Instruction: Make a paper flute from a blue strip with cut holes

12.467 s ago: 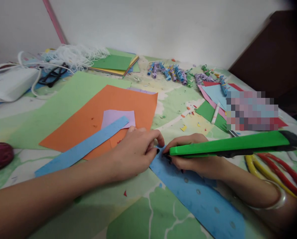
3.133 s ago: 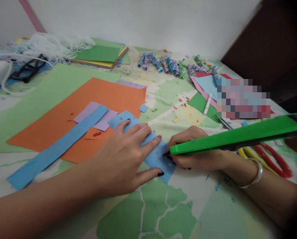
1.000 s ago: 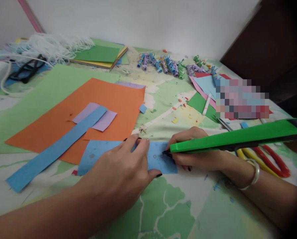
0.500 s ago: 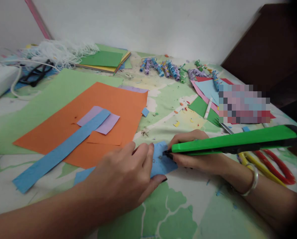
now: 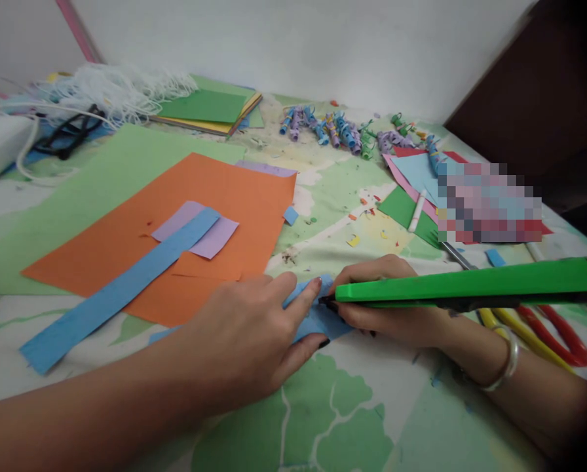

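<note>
While your right hand (image 5: 386,313) is curled closed around the near end of the long green plastic tool (image 5: 470,288), the tool's dark tip rests on the small blue paper piece (image 5: 319,322) at the front middle of the counter (image 5: 333,419). Your left hand (image 5: 247,337) lies over the left part of that paper with its fingers spread and pressing down. It clasps nothing. Its forefinger tip is just beside the tool's tip, and its thumb is at the paper's near edge. Most of the paper is hidden under that hand.

The nearness of finger and tip looks like the main hazard: if the tool slid leftward, it would meet your forefinger first. The paper is thin and held only by downward pressure, so a sideways push from the tip could make it skid or buckle. I cannot tell how sharp the tip is.

Further out, the tool's long body reaches right above the red and yellow loop handles (image 5: 559,334), and a low swing could catch on them. Behind your left hand lie a large orange paper sheet (image 5: 200,196), a long blue paper strip (image 5: 116,295) and a lilac paper scrap (image 5: 215,237). A wide elbow movement might drag them.
</note>
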{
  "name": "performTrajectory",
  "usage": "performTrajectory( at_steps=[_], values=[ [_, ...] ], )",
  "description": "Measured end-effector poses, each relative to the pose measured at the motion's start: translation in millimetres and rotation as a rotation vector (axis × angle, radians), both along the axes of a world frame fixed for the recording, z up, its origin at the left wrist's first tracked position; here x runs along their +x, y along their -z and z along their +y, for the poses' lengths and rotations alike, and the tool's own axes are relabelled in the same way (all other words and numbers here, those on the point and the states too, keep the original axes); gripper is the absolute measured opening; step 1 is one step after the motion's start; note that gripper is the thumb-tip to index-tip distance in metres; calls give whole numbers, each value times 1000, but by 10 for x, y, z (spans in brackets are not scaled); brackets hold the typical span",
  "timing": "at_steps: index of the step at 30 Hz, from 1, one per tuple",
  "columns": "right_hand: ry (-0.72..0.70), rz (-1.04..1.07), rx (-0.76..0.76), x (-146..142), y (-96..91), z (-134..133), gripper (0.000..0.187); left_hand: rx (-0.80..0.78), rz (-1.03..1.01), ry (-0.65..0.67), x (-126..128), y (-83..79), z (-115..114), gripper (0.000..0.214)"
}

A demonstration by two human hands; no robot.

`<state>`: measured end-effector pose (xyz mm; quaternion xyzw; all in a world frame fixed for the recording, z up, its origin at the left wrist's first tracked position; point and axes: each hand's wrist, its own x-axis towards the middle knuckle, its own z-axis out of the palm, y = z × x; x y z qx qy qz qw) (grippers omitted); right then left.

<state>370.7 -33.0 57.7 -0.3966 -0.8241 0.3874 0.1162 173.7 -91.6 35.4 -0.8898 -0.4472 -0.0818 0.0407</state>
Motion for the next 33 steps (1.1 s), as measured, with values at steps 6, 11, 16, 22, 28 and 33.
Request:
performTrajectory(
  at_steps=[6,11,16,22,28,33],
  values=[
    [28,-21,65,-21,24,-20,11,2,10,6,-6,5,12,50],
    [47,-58,181,-42,50,-34,13,4,34,-23,-18,3,7,51],
    [49,-88,184,-41,42,-36,13,-7,48,-35,-7,-26,7,52],
    [42,-92,194,-40,43,-49,15,-40,91,-53,13,-62,4,55],
    [50,-83,182,-55,34,-34,15,14,69,11,57,-49,-43,55],
    [38,-47,165,-35,58,2,13,-117,-3,35,5,-137,18,42]
  ],
)
